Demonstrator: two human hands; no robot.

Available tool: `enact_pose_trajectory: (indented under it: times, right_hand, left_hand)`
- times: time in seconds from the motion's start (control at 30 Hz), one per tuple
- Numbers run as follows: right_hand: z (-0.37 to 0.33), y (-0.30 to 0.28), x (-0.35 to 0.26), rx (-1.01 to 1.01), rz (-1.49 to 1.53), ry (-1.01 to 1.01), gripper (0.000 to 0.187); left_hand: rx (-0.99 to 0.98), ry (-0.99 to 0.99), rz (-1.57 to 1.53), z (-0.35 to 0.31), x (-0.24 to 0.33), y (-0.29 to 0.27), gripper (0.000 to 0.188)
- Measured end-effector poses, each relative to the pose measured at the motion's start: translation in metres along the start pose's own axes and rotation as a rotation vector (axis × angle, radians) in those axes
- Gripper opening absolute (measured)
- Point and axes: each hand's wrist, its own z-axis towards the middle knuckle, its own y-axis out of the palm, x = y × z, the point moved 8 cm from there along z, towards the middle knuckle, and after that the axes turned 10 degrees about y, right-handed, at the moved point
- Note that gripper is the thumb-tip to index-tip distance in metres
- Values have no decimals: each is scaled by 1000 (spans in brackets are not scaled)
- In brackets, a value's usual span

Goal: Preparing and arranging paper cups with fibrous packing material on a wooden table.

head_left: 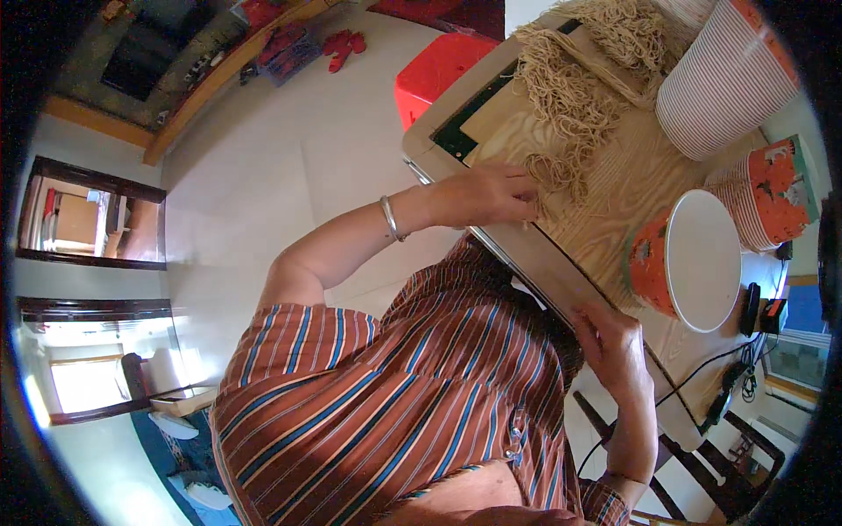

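Tangled tan strands [574, 110], string-like or noodle-like, lie heaped on a wood-grain table [614, 228]. My left hand [495, 195], with a silver bangle on its wrist, reaches over the near edge of the table. Its fingers are bent together at the loose end of the heap; what is between the fingertips is too small to make out. Lower along the same edge is my right hand [610, 342]. Its fingers are loosely bent, with a gap beside the thumb and no object visible in it. An orange paper tub [651, 267] with a white inside stands to the right.
Tall nested striped cups [724, 83] and a second stack of orange tubs [776, 193] stand at the table's right. Dark cables [750, 364] lie near its corner. A red plastic stool [438, 74] is beyond the table; red slippers [343, 50] lie on the floor.
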Motion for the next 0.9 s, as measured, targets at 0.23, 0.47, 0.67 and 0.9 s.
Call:
enact_pose_trajectory:
  times: [0.23, 0.47, 0.67, 0.9]
  right_hand:
    - [4, 7, 0, 85, 47, -94, 13]
    - [14, 8, -5, 75, 145, -35, 12]
    - [48, -13, -31, 181, 369, 22, 8]
    - [90, -53, -40, 391, 889, 72, 8]
  left_hand:
    - [90, -88, -167, -4, -18, 10, 12]
    - [456, -645, -772, -8, -66, -16, 10]
    - [630, -673, -895, 20, -70, -57, 10]
    - [679, -646, -917, 58, -78, -91, 16]
